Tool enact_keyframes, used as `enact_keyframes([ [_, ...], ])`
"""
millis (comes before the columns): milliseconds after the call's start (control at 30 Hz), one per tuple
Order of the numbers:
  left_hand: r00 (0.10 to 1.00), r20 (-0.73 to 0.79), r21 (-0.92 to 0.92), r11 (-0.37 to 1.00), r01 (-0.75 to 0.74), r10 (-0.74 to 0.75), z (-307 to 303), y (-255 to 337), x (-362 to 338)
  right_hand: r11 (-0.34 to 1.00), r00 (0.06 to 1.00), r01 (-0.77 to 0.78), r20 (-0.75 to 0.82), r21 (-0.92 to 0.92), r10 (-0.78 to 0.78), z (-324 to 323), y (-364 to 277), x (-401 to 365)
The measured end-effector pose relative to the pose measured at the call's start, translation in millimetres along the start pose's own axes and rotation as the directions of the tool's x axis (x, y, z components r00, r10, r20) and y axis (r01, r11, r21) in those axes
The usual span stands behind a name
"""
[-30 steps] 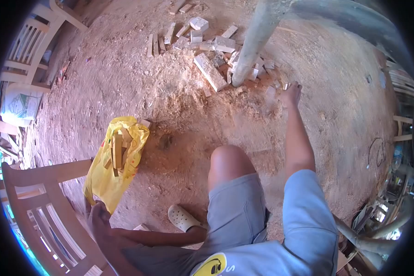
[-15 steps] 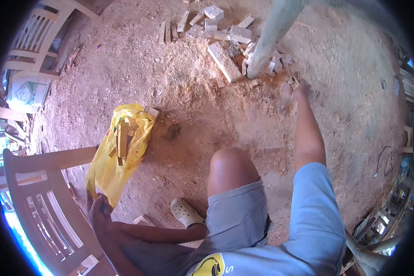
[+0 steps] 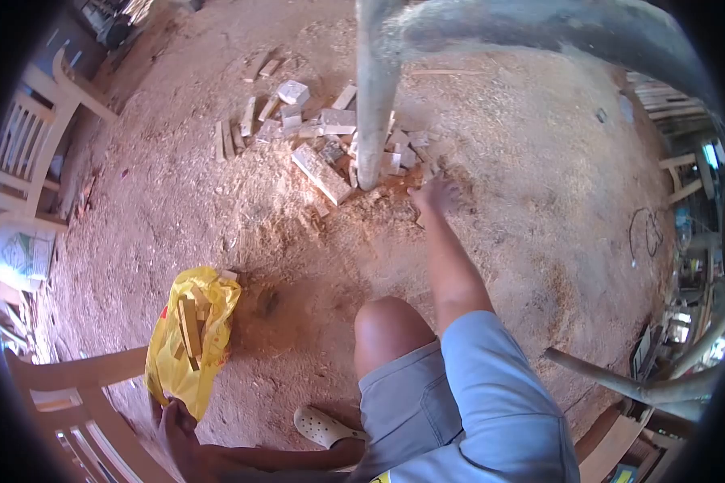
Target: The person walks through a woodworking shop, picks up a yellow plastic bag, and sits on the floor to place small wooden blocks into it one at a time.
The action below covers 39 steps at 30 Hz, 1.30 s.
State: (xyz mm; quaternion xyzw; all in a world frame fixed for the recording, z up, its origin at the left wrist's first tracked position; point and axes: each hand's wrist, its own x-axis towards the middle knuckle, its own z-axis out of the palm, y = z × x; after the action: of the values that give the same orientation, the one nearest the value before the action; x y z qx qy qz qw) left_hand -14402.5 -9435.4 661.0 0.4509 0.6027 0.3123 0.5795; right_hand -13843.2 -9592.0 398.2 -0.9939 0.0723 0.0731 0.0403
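My left hand (image 3: 177, 419) is closed on the near edge of a yellow bag (image 3: 169, 366), which lies on the ground at the left. Several thin wood offcuts (image 3: 189, 326) rest in the bag's open mouth. My right hand (image 3: 437, 196) reaches down to the sawdust, just right of the foot of a pole, with its fingers spread. Beside it lies a pile of wood blocks and scraps (image 3: 338, 122), with one long block (image 3: 321, 174) left of the pole. No piece shows in my right hand.
A pale pole (image 3: 372, 105) stands in the pile and joins a thick crossbar (image 3: 540, 32). Wooden chair frames (image 3: 72, 374) are at the left. A branch-like leg (image 3: 596, 373) is at the lower right. My foot wears a beige clog (image 3: 322, 427).
The view has shifted, so the pile and bag appear lower and further left. My right hand has shifted towards the pole's foot, its fingers now spread. My left hand still holds the bag.
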Motion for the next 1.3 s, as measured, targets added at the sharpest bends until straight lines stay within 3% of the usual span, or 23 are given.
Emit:
enact_keyframes([
  [100,0.999,-0.046,0.025,1.0,0.0,0.001,-8,-7,9,0.994,0.994,0.03,0.097,0.102,-0.04,9,10,3],
  [200,0.997,-0.069,-0.031,0.999,-0.019,0.017,7,0,2,0.979,0.984,0.152,-0.109,0.135,-0.138,84,23,49],
  [300,0.995,0.094,-0.069,0.997,-0.021,0.028,-3,5,0,0.949,0.986,0.138,-0.125,0.282,-0.107,76,33,47],
  [333,0.997,0.074,-0.07,0.998,-0.007,0.012,-3,5,2,0.952,0.98,0.198,-0.052,0.232,-0.191,40,35,29],
  [433,0.999,-0.002,-0.084,0.996,0.034,-0.034,-2,2,8,0.892,0.95,0.311,-0.146,0.327,-0.277,-1,35,-3],
  [500,0.992,0.122,-0.096,0.995,0.026,-0.014,4,9,9,0.839,0.888,0.254,0.228,0.481,-0.4,-49,32,-37],
  [533,0.983,0.183,-0.103,0.994,0.02,-0.001,8,13,10,0.817,0.794,0.202,0.397,0.541,-0.46,-77,31,-59],
  [600,0.982,0.186,-0.109,0.994,0.002,0.018,12,16,13,0.613,0.53,0.528,0.336,0.588,-0.778,-122,23,-108],
  [633,0.98,0.195,-0.114,0.993,-0.006,0.028,16,18,15,0.549,0.403,0.491,0.383,0.676,-0.831,-138,7,-129],
  [667,0.983,0.186,-0.108,0.994,0.01,0.01,24,22,14,0.371,0.28,0.456,0.265,0.809,-0.923,-164,-9,-163],
  [767,0.976,0.219,-0.123,0.992,0.022,0.006,41,36,11,0.108,-0.196,0.44,0.212,0.892,-0.957,-188,-72,-256],
  [833,0.947,0.318,-0.16,0.987,0.004,0.048,40,40,17,-0.131,-0.403,0.514,0.104,0.848,-0.909,-181,-107,-321],
  [967,0.869,0.484,-0.314,0.947,0.067,0.099,13,48,42,0.134,-0.465,0.467,0.372,0.874,-0.804,-130,-168,-417],
  [1000,0.869,0.402,-0.21,0.953,-0.22,0.289,1,33,57,0.228,-0.486,0.431,0.438,0.873,-0.756,-105,-182,-430],
  [1033,0.831,0.302,-0.058,0.879,-0.473,0.467,-12,19,72,0.197,-0.45,0.402,0.381,0.894,-0.808,-80,-188,-445],
  [1067,0.687,0.314,0.042,0.713,-0.699,0.655,-24,10,88,0.162,-0.408,0.371,0.317,0.914,-0.856,-56,-192,-459],
  [1100,0.676,0.307,-0.029,0.716,-0.697,0.67,-29,13,91,0.125,-0.363,0.342,0.254,0.931,-0.897,-43,-196,-473],
  [1133,0.664,0.3,-0.101,0.714,-0.692,0.685,-33,21,91,0.077,-0.332,0.563,0.311,0.823,-0.89,-42,-201,-487],
  [1167,0.786,0.312,-0.334,0.836,-0.435,0.533,-36,29,88,0.072,-0.287,0.663,0.342,0.745,-0.895,-40,-201,-494],
  [1200,0.819,0.367,-0.478,0.845,-0.241,0.441,-37,43,80,0.068,-0.235,0.752,0.364,0.655,-0.901,-37,-201,-497],
  [1233,0.842,0.416,-0.594,0.804,-0.033,0.343,-38,57,73,0.068,-0.178,0.83,0.379,0.554,-0.908,-40,-203,-495],
  [1267,0.827,0.457,-0.649,0.759,0.058,0.327,-39,71,65,-0.042,-0.211,0.891,0.331,0.452,-0.92,-44,-206,-491],
  [1300,0.807,0.499,-0.692,0.706,0.151,0.316,-42,81,62,0.004,-0.168,0.869,0.303,0.495,-0.938,-56,-209,-489],
])
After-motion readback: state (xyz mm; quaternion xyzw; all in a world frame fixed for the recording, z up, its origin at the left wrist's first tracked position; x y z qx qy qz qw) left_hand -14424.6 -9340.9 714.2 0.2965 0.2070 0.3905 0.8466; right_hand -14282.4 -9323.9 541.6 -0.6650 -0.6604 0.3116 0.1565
